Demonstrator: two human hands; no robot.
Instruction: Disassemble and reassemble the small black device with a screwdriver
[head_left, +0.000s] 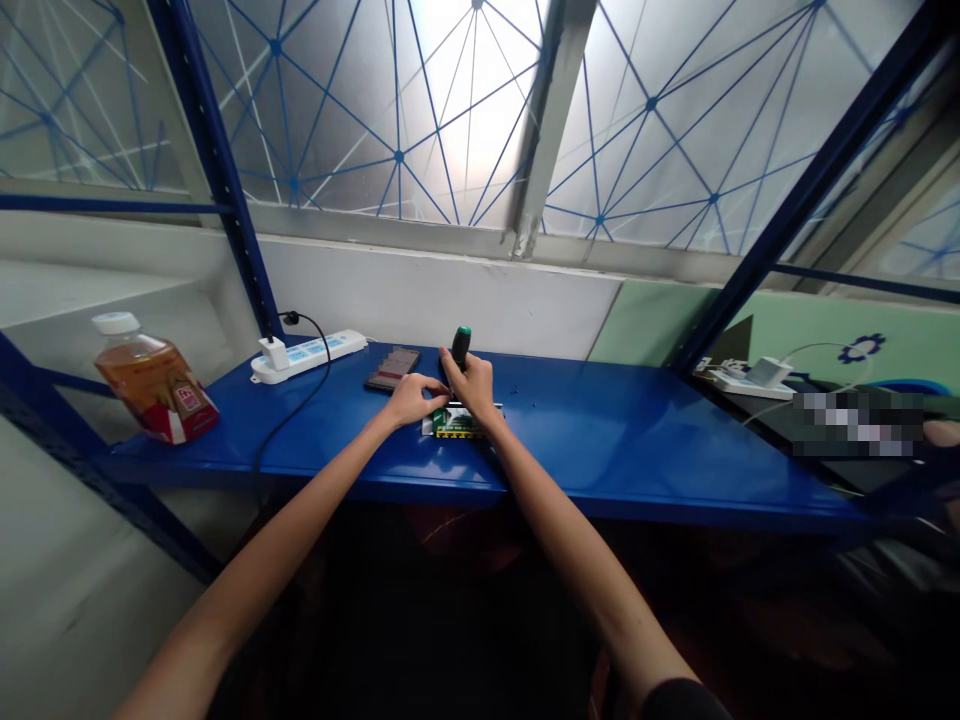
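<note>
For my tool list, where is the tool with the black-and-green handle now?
In the head view, the tool is just left of centre, gripped in the right hand, above the green board.

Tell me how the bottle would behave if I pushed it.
The bottle looks well filled, so it's probably fairly heavy. Standing tall, it might tip if pushed near the top. Its cap appears to be on, so it likely wouldn't spill.

arms (307, 535) extended forward, angled inward | left hand (415, 400) bent | right hand (472, 382) curled closed
</note>
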